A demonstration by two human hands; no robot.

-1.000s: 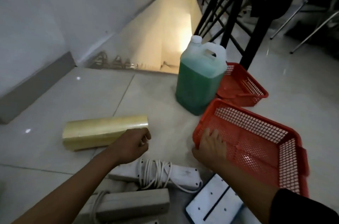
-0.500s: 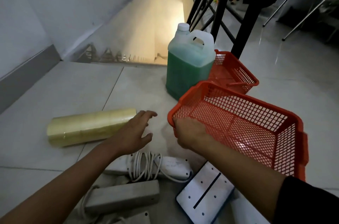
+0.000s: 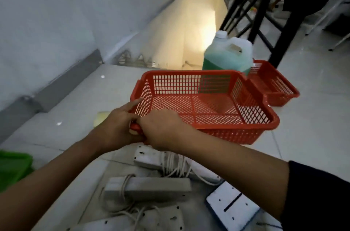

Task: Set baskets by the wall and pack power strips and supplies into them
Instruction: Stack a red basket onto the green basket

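Now both hands, the left hand (image 3: 118, 126) and the right hand (image 3: 162, 129), are gripping the near-left corner of the red plastic mesh basket (image 3: 208, 105), holding it above the white power strips (image 3: 151, 187), near the green-liquid jug (image 3: 227, 56).

Looks like a back-of-office or storage landing, not a home. Pale tiled floor (image 3: 312, 136), plain white wall (image 3: 56, 13) with grey skirting (image 3: 62, 83) at left, stairwell (image 3: 189, 32) dropping away top centre. Black metal frame legs (image 3: 280, 28) upper right. On the floor: red mesh baskets (image 3: 208, 102), jug of green liquid (image 3: 227, 56), dusty power strips (image 3: 147, 189) at the bottom.
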